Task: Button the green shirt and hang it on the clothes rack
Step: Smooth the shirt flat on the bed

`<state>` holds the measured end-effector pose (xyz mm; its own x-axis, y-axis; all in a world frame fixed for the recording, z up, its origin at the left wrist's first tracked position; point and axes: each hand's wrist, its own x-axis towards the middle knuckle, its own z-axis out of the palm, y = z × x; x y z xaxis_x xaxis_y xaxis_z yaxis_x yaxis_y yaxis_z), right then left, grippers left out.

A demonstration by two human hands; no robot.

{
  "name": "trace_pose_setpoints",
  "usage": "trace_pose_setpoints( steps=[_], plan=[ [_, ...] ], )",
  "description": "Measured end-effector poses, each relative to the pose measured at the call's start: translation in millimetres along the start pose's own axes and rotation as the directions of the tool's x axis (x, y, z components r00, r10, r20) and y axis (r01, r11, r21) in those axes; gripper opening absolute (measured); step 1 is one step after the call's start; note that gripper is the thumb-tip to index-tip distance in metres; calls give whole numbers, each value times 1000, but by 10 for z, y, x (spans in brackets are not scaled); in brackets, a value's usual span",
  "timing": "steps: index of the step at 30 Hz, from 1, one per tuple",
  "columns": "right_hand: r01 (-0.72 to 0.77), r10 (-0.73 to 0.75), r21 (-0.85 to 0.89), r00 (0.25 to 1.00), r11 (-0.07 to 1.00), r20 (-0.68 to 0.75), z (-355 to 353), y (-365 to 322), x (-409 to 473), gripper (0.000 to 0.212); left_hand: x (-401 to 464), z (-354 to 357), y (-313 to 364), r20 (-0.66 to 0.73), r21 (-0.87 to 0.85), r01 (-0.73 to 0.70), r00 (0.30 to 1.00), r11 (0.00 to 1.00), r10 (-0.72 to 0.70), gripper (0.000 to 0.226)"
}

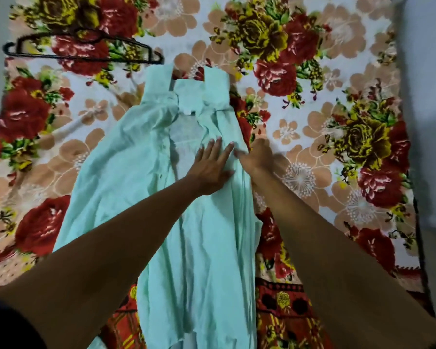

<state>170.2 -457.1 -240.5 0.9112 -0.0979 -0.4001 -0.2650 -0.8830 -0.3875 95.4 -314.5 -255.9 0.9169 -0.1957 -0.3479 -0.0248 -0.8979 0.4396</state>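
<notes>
while the left hand (212, 170) presses flat, fingers straight, on the green shirt (126, 172), the right hand (256, 156) pinches its edge.

No readable text, seemingly, on anything here.

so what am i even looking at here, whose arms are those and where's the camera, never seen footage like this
There is no machine here. A person wears a camera on the head, looking down along both bare arms. A pale green shirt lies spread on a floral blanket, its front not yet closed near the collar. The left hand rests flat on the cloth with straight fingers. The right hand is at the shirt's edge; blur hides whether it pinches the cloth. A black hanger lies apart, up left.
</notes>
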Motion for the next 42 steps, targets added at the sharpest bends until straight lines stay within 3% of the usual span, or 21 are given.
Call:
trace_pose_setpoints(
  steps=[3, 6, 8, 9, 11, 13, 16, 18, 20, 23, 24, 26, 29, 31, 34, 36, 37, 39, 42],
  plan=[
    [62, -46, 330, 997, 942, -58, -156, 155, 52, 7, 55, 153, 42, 1, 41, 49, 999, 998, -49, 75],
    [77, -19, 533, 993, 842, -113, -219, 290, -37, 18, 81, 172, 76, -22, -6, 64, 998, 998, -64, 75],
    [34, -14, 547, 999, 836, -40, -173, 432, -209, 20, 90, 161, 72, -5, -7, 64, 998, 998, -64, 76],
    [32, -50, 529, 999, 848, 19, -114, 509, -303, 31, 91, 155, 49, 8, -11, 63, 998, 998, -63, 77],
    [120, -167, 335, 979, 935, 117, -45, 659, -483, 40, 95, 123, 32, 45, -21, 59, 997, 998, -58, 80],
    [203, -219, 191, 974, 960, 66, 6, 777, -586, 30, 97, 58, 28, 77, -30, 46, 996, 999, -43, 85],
    [124, -69, 298, 980, 947, -188, -67, 824, -632, 19, 58, -83, 79, 87, -81, 53, 995, 995, -46, 94],
    [115, -21, 335, 962, 935, -272, -112, 870, -646, 20, -31, -145, 175, 31, -102, 75, 997, 992, -72, 97],
    [99, -19, 328, 971, 939, -237, -101, 958, -713, 29, -172, -116, 288, -56, -54, -17, 998, 998, 13, 91],
    [19, -14, 292, 1000, 956, -18, -51, 1104, -937, 46, -448, 127, 390, -67, 119, -233, 968, 965, 242, 74],
    [44, -50, 256, 999, 966, 19, -38, 1161, -990, 43, -534, 208, 392, -46, 159, -230, 970, 960, 240, 71],
    [76, -69, 202, 997, 976, -39, -60, 1261, -1040, 32, -670, 322, 382, 1, 185, -144, 989, 972, 146, 67],
    [-44, 139, 359, 960, 932, -242, -211, 1307, -998, 41, -787, 357, 328, 27, 221, -77, 997, 972, 73, 70],
    [-97, 260, 508, 930, 856, -260, -273, 1306, -975, 39, -816, 356, 328, 20, 239, -87, 996, 967, 84, 72],
    [-178, 190, 562, 981, 808, 37, -307, 1293, -1119, 31, -850, 400, 473, 23, 217, -233, 972, 948, 234, 71],
    [-250, 109, 505, 950, 826, 293, -307, 1353, -1260, 37, -890, 476, 639, 47, 208, -340, 940, 917, 337, 65],
    [-239, 92, 468, 944, 851, 315, -321, 1390, -1306, 41, -910, 516, 723, 57, 196, -359, 933, 912, 355, 63],
    [-177, 95, 489, 978, 854, 187, -389, 1445, -1328, 39, -939, 586, 864, 76, 174, -340, 941, 924, 331, 64],
    [-136, 209, 768, 978, 626, 3, -574, 1514, -1351, 31, -956, 680, 1047, 83, 121, -278, 959, 953, 270, 69]
  ],
)
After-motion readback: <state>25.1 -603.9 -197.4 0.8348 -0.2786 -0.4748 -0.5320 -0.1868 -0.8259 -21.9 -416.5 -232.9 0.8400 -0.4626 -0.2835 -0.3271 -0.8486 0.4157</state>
